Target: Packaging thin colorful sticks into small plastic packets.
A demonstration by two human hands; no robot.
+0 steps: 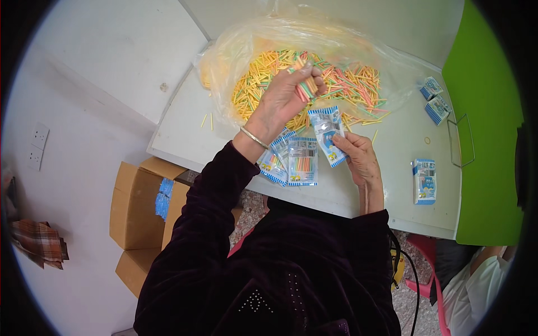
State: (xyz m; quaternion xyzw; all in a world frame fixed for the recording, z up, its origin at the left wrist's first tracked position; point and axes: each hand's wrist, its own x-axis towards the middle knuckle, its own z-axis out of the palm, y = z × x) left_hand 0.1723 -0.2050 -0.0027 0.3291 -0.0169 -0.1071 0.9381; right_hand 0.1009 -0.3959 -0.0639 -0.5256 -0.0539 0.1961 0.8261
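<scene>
My left hand [286,95] is closed around a small bunch of coloured sticks [306,89], pink, green and yellow. It is above a large clear plastic bag [218,47] that lies opened over a heap of similar thin sticks [259,84]. Between thumb and fingers, my right hand [358,154] grips a blue-and-white packet [327,134], held upright just right of the left hand. Whether that packet has sticks inside, I cannot tell. Below my left wrist, several packets [303,162] overlap on the table, with coloured sticks showing through their clear windows.
More blue-and-white packets [425,182] lie at the table's right, with small bundles [437,108] farther back. A green partition [485,129] with a wire bracket [462,140] borders that side. At lower left stands an opened cardboard box [134,207] holding blue packets. Another person's pale clothing [476,297] shows lower right.
</scene>
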